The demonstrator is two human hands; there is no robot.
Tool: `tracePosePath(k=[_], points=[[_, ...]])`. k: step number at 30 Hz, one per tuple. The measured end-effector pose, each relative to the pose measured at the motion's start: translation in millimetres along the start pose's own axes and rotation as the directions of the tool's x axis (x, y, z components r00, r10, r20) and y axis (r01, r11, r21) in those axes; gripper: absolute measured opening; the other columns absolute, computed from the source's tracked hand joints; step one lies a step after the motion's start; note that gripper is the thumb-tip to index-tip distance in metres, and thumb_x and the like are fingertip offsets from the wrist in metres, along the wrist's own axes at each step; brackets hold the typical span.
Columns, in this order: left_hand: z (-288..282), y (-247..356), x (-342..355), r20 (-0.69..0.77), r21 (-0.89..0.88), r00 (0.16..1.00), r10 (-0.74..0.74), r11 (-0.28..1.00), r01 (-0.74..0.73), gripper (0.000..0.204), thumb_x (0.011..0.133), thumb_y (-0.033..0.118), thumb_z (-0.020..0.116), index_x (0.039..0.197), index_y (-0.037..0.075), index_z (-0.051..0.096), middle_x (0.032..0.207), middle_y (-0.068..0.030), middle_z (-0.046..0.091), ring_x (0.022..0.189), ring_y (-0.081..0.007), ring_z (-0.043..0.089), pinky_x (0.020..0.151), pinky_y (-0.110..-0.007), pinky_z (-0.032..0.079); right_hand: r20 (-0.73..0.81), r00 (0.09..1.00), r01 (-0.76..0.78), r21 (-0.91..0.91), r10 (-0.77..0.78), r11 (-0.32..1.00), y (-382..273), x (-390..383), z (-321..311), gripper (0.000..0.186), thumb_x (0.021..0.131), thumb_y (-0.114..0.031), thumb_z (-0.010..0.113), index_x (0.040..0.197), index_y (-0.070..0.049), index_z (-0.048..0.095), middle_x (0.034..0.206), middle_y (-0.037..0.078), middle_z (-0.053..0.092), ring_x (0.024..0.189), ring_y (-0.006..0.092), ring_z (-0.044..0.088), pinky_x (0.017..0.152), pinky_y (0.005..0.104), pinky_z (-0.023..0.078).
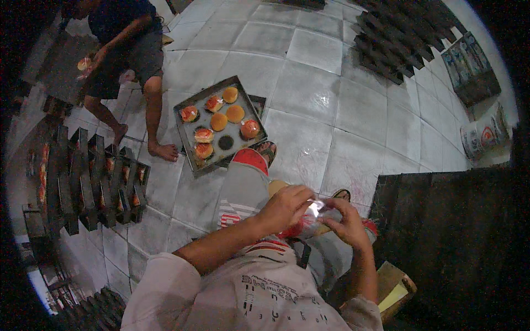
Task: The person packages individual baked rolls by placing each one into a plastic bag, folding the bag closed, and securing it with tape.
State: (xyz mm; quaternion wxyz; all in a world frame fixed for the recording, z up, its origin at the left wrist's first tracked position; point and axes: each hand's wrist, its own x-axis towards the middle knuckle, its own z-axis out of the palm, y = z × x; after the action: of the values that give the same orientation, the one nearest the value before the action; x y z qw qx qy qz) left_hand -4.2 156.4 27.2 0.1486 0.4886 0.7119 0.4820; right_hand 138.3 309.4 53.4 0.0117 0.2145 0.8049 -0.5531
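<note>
Over my lap I hold a clear plastic bag [316, 208] with red printing, one hand on each side of it. My left hand [286, 208] pinches its left side, fingers bent. My right hand [346, 222] grips the other side between thumb and fingers. Something tan [276, 187] shows behind my left hand; I cannot make out what it is. On the floor just beyond my left foot stands a square metal tray [185, 135] with several round buns. Some buns are bare, like the golden bun [236, 113]; others, like the bun [250, 128], sit in clear bags with red printing.
At the upper left another person [130, 49] holds a wrapped bun [84, 64]. Stacked dark trays [91, 176] with wrapped buns stand at the left. More dark trays [397, 38] fill the upper right, near a white bucket [485, 135]. A dark surface [441, 231] lies at my right.
</note>
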Motion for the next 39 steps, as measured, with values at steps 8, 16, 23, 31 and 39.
tracePosePath(k=[8, 16, 23, 31, 39], points=[[-114, -64, 18, 0.279, -0.109, 0.801, -0.529, 0.811, 0.574, 0.027, 0.083, 0.025, 0.06, 0.098, 0.003, 0.064, 0.089, -0.0126, 0.064, 0.082, -0.0234, 0.062, 0.074, -0.034, 0.048, -0.111, 0.988, -0.106, 0.046, 0.11, 0.993, 17, 68, 4, 0.019, 0.087, -0.015, 0.055, 0.089, 0.002, 0.062, 0.084, 0.014, 0.063, 0.076, 0.0228, 0.059, 0.071, 0.0322, 0.045], [-196, -371, -78, -0.266, 0.598, 0.589, -0.763, 0.348, 0.722, 0.041, 0.084, 0.04, 0.053, 0.091, 0.002, 0.067, 0.099, -0.0221, 0.061, 0.096, -0.0341, 0.057, 0.083, -0.041, 0.045, -0.047, 0.951, -0.309, -0.182, 0.306, 0.934, 81, 95, 28, 0.023, 0.084, -0.014, 0.061, 0.098, 0.004, 0.06, 0.092, 0.014, 0.063, 0.087, 0.0196, 0.06, 0.078, 0.0305, 0.045], [-153, -489, -99, -0.512, 0.659, 0.68, -0.525, 0.269, 0.703, 0.042, 0.078, 0.045, 0.058, 0.094, 0.007, 0.069, 0.112, -0.0191, 0.056, 0.103, -0.0353, 0.054, 0.097, -0.041, 0.038, 0.079, 0.882, -0.42, -0.32, 0.465, 0.849, 135, 104, 29, 0.019, 0.082, -0.012, 0.06, 0.096, 0.002, 0.062, 0.09, 0.014, 0.063, 0.084, 0.0219, 0.062, 0.077, 0.0322, 0.047], [-123, -482, -57, -0.338, 0.56, 0.41, -0.847, 0.169, 0.811, 0.033, 0.077, 0.035, 0.064, 0.096, 0.008, 0.065, 0.105, -0.015, 0.061, 0.086, -0.0305, 0.061, 0.079, -0.041, 0.046, 0.045, 0.8, -0.552, -0.335, 0.598, 0.764, 124, 146, 38, 0.019, 0.082, -0.012, 0.06, 0.095, 0.002, 0.063, 0.091, 0.014, 0.064, 0.084, 0.0222, 0.062, 0.077, 0.0318, 0.047], [-133, -450, 0, 0.174, -0.501, 0.3, -0.938, 0.179, 0.847, 0.04, 0.082, 0.037, 0.06, 0.107, 0.005, 0.059, 0.106, -0.006, 0.059, 0.093, -0.0211, 0.056, 0.079, -0.038, 0.046, 0.075, 0.791, -0.565, -0.288, 0.607, 0.773, 119, 173, 46, 0.018, 0.082, -0.011, 0.06, 0.095, 0.002, 0.063, 0.09, 0.014, 0.064, 0.081, 0.0231, 0.061, 0.077, 0.0316, 0.046]])
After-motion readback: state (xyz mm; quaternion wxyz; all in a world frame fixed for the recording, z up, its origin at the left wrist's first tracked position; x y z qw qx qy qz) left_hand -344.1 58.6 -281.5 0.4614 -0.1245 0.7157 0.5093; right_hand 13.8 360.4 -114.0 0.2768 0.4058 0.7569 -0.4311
